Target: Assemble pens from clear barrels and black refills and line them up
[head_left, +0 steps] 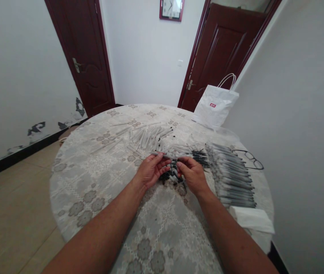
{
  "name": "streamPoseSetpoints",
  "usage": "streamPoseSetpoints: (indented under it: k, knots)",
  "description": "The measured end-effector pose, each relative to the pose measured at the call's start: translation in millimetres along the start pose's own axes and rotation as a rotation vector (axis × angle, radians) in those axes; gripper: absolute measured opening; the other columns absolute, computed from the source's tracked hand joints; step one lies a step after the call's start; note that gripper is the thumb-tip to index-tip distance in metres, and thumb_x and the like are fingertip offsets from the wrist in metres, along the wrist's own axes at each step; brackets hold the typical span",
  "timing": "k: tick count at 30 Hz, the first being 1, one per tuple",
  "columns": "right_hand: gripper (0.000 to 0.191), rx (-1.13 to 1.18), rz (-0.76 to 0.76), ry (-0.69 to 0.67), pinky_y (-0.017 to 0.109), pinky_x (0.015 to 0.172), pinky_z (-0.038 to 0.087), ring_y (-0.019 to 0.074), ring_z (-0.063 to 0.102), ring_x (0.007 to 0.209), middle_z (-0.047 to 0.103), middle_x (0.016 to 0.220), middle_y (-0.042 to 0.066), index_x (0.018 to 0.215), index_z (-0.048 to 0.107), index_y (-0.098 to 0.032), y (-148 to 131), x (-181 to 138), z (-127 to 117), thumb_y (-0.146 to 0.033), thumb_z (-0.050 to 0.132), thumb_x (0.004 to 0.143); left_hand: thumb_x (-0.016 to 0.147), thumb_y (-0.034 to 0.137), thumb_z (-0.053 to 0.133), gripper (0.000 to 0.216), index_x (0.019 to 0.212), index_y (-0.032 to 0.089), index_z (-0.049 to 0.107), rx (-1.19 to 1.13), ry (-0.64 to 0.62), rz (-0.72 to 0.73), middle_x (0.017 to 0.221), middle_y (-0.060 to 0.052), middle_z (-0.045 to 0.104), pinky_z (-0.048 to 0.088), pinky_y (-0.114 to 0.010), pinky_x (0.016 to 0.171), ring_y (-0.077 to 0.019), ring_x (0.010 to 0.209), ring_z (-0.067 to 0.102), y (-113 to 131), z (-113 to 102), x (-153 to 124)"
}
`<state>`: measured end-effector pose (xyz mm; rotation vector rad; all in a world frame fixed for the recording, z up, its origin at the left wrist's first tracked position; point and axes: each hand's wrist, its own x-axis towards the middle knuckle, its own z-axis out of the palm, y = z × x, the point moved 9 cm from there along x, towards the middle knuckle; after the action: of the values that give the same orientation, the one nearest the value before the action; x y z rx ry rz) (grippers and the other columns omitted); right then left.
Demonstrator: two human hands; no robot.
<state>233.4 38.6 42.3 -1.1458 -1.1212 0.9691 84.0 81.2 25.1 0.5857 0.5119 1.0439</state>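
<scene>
Tube (pixel 169 156) pinched at both ends, mid-frame

At the centre of the frame, the left hand (pixel 152 171) grips the tube's left end between thumb and fingers, palm turned partly up. Just right of centre, the right hand (pixel 192 171) has its fingertips closed on the other end — the two hands near each other, not touching. Below the tube, between the hands, small black parts (pixel 166 177) lie heaped. Above the hands spreads a loose pile of pale tubes (pixel 146 137); just right of the right hand lie thin dark rods (pixel 200 158). Farther right, a row of dark-looking pens (pixel 234 177) lies side by side, with eyeglasses (pixel 254 160) beside it and a white roll (pixel 253 220) at lower right. A white bag (pixel 217 104) stands upper right on the patterned tablecloth (pixel 93 213).
</scene>
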Motion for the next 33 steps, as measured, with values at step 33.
streamPoseSetpoints:
  k: [33]
  knots:
    - [0.023,-0.386,-0.287,0.128,0.028,0.067,0.051,0.0190,0.064,0.082,0.070,0.097,0.005,0.103,0.072,-0.023,-27.9,-7.1,-11.5,-0.037,0.066,0.086,0.080,0.034,0.077,0.029,0.095,0.011,0.068,0.253,0.027,0.115,0.090,-0.013,0.075,0.061,-0.030,0.067,-0.0200,0.078,0.073,4.6,-3.8,2.1]
